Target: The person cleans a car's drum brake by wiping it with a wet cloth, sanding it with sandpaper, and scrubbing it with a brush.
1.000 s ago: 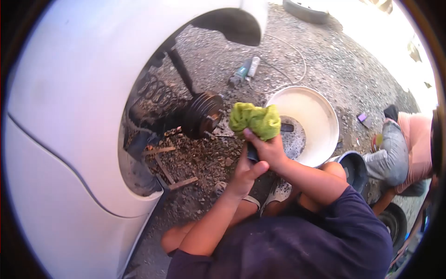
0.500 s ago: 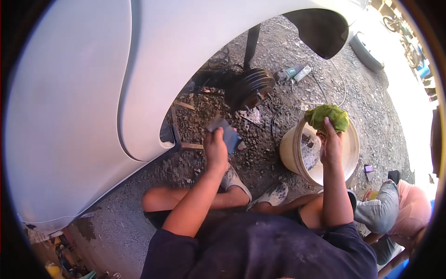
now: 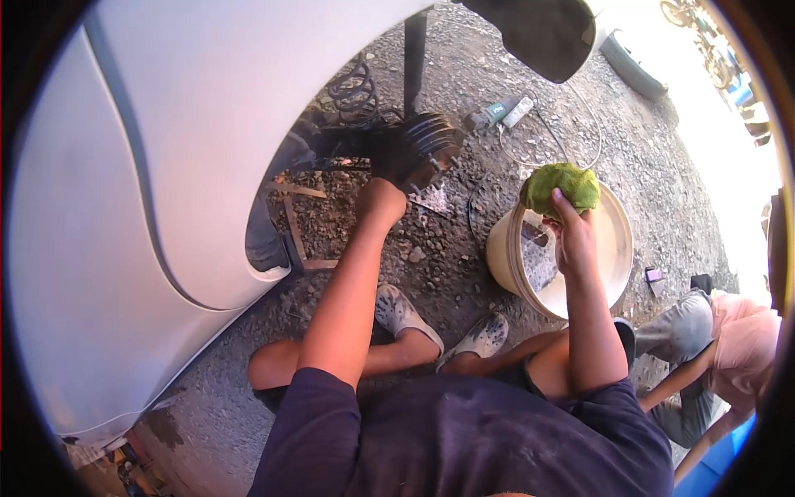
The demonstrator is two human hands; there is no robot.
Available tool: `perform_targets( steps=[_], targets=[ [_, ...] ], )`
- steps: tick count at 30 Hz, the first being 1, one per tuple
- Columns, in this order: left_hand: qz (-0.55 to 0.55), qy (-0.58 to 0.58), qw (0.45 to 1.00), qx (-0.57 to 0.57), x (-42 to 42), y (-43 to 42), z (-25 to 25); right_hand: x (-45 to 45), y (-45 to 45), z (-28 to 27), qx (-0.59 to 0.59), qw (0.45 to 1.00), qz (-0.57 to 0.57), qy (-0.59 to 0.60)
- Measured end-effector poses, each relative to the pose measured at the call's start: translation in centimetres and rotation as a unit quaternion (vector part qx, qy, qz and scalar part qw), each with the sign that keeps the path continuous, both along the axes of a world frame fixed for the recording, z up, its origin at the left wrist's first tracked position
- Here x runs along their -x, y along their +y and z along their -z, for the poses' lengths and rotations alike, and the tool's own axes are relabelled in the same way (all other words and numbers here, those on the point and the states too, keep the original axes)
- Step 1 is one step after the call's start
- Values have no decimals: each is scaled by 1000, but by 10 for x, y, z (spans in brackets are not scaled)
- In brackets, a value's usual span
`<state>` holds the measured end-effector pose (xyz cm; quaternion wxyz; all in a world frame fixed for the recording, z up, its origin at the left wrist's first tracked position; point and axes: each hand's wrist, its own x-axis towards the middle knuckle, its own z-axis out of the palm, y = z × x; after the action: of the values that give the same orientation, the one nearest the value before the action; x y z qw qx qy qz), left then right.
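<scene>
Right hand (image 3: 576, 240): clasping green cloth (image 3: 561, 186).
Left hand (image 3: 381, 201): at dark wheel hub (image 3: 432, 142); grip hidden, cannot tell.
Green cloth: bunched, rumpled, yellowish; in hand, over cream bucket (image 3: 504, 261).

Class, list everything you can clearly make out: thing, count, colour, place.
Cloth: 1, green, in right hand
Bucket: 1, cream, near right hand
Drum: 1, dark, upper centre
Car body: 1, white, left
Coil spring: 1, dark, up-left of drum
Power tool: 1, teal-grey, right of drum
Tyre: 1, dark, upper right
Small item: 1, purple, right of bucket
Co-worker: 1, pink top, right
Clogs: 2, pale, lower centre
Shirt: 1, dark, bottom
Left hand: 1, bare, beside drum, grip hidden
Right hand: 1, bare, holding cloth
</scene>
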<state>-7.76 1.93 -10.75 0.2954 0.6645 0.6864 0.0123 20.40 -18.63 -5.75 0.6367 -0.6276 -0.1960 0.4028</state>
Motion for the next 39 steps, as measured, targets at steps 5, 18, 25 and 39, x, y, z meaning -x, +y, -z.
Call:
perform_targets(
  steps=[5,18,25,39],
  targets=[
    [-47,-73,995,41,1,5,13,-2,4,5,2,1000,4,10],
    [-238,-413,851,220,26,26,119,-1,1,-23,138,988,-36,-54],
    [-224,-321,863,319,43,50,186,-13,5,13,-10,995,-19,-101],
    [-111,-359,826,420,7,94,197,-27,-16,6,-6,997,-18,-80]
  ],
)
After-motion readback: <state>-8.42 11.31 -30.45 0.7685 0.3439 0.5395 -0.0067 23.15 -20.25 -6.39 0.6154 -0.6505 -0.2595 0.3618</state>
